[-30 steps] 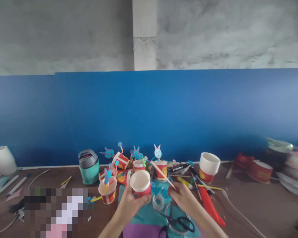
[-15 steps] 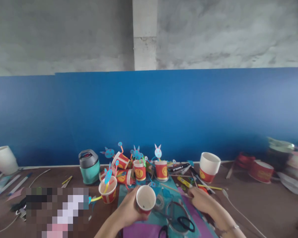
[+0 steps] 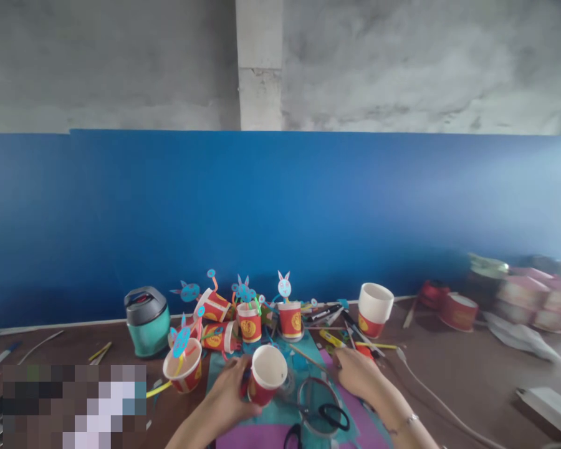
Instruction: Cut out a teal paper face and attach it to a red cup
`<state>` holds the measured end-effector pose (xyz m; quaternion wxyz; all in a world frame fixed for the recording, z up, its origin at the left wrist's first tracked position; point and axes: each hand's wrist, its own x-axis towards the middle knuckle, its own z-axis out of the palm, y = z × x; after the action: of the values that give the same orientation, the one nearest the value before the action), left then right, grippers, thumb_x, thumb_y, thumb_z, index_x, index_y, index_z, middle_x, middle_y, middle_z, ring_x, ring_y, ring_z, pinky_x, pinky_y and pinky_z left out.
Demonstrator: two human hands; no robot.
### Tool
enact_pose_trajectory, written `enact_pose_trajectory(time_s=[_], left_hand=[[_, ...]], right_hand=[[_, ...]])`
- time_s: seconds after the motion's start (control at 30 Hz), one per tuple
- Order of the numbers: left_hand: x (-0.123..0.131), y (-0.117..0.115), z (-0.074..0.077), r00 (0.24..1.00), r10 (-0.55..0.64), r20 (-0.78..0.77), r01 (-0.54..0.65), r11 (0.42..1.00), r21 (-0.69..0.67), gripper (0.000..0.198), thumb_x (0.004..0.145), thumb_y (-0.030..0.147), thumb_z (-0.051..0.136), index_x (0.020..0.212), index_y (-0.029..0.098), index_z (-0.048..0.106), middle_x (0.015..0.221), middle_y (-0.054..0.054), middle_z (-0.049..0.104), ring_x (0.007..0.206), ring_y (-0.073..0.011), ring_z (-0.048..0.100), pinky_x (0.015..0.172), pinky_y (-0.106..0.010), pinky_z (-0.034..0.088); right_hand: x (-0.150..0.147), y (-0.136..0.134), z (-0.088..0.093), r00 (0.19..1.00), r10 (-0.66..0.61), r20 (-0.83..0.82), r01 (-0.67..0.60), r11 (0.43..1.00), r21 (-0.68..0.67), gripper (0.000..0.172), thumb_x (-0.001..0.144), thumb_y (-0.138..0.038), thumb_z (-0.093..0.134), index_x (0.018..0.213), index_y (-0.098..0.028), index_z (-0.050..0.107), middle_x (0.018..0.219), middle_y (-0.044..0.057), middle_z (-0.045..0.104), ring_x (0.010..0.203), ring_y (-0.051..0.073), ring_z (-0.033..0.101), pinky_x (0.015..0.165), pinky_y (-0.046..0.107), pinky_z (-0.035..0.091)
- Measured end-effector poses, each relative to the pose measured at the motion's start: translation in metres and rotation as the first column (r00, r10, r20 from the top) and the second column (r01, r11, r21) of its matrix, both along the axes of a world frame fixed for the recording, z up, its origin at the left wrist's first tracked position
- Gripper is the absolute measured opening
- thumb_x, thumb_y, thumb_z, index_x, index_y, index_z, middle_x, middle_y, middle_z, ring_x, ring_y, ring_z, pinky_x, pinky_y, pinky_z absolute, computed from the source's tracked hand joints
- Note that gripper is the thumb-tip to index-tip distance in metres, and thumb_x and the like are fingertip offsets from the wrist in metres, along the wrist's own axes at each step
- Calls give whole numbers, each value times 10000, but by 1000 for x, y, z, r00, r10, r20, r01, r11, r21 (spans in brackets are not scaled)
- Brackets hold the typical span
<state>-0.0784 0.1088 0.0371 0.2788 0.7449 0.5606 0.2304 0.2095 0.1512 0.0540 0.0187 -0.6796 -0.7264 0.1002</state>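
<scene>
My left hand (image 3: 231,393) is wrapped around the side of a red and white paper cup (image 3: 267,373), whose open mouth faces up toward me. Over the right part of the mat, my right hand (image 3: 353,373) has its fingers curled together. A thin brown stick (image 3: 308,360) runs toward those fingertips; whether they grip it I cannot tell. Between my hands, black-handled scissors (image 3: 334,416) lie across a roll of tape (image 3: 303,399) on the teal and purple mat (image 3: 243,436).
Behind the mat, several red cups (image 3: 249,324) carry blue rabbit-face cutouts. Left stands a teal flask (image 3: 148,327). A yellow cutter (image 3: 331,338), pens and a white stacked cup (image 3: 375,308) sit to the right. A cable (image 3: 442,399) crosses the brown table. A blue partition (image 3: 280,206) rises behind.
The view has turned slightly right, so the scene sits further left. My left hand has tilted the cup a little. My right hand stays over the same part of the mat.
</scene>
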Motion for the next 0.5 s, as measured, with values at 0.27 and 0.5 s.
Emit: enact_pose_trajectory(time_s=[0.27,0.5], left_hand=[[-2,5,-10,999,-1,50,1,1000,-8,690,509,211,756,1168,180,554,1103,-78,607,1039,-281,503,894,-340,396],[3,1,0,1000,17,11,-17,1000,-6,631,484,155,733,1101,148,602,1116,-104,620,1076,-311,504,932,-367,390]], right_hand=[[-10,-5,4,1000,4,-26,-4,1000,15,306,671,-42,493,883,-153,684,990,151,704,937,335,635,712,358,448],[-5,3,6,997,-42,-59,48,993,112,246,760,-110,450,782,-182,684,895,112,723,863,274,655,665,312,424]])
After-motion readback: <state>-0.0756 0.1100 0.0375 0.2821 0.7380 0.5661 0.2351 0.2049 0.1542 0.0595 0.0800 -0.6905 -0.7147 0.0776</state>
